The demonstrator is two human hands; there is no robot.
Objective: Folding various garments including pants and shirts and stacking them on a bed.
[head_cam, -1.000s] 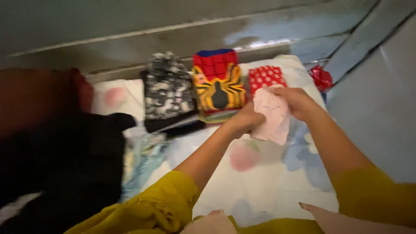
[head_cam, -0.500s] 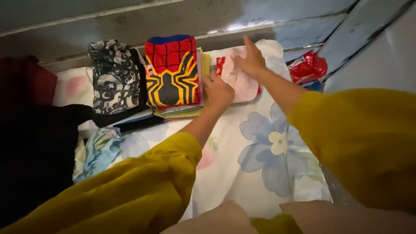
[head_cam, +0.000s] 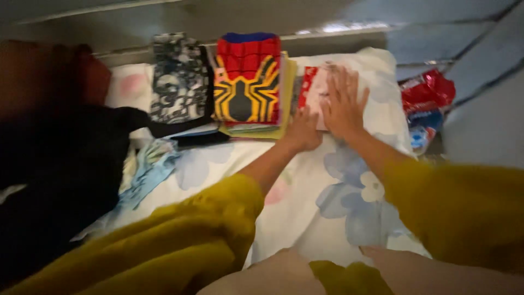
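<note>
Seen from above, a person in mustard-yellow sleeves leans over a bed covered by a white sheet (head_cam: 327, 229) printed with large blue flowers.

The right hand (head_cam: 343, 104) lies flat, fingers spread and released, palm down on a small folded pale pink garment (head_cam: 322, 87). It grasps nothing; it seems to be pressing the fabric so the fold stays flat. The left hand (head_cam: 303, 130) rests just beside it, to its left and a little nearer the body, fingers loosely curled at the near edge of the same little pile; the blur makes it hard to say whether it pinches any cloth.

The pink garment sits directly under the right palm, on top of a red cloth with white dots (head_cam: 305, 87) that peeks out at the left edge. The pink piece looks soft, thin and small, folded into a rough rectangle, mostly hidden by the hand.

Just left of the left hand stands a neat stack of folded clothes topped by a red and blue shirt with a gold and black spider design (head_cam: 245, 82). Further left is a folded black and white patterned garment (head_cam: 180, 76), so the piles form a row along the far edge of the bed. A dark heap of unfolded clothing (head_cam: 60, 180) lies well to the left, with a crumpled light blue cloth (head_cam: 147, 169) beside it. To the right of the right hand, off the sheet, is a shiny red packet (head_cam: 428, 93).
</note>
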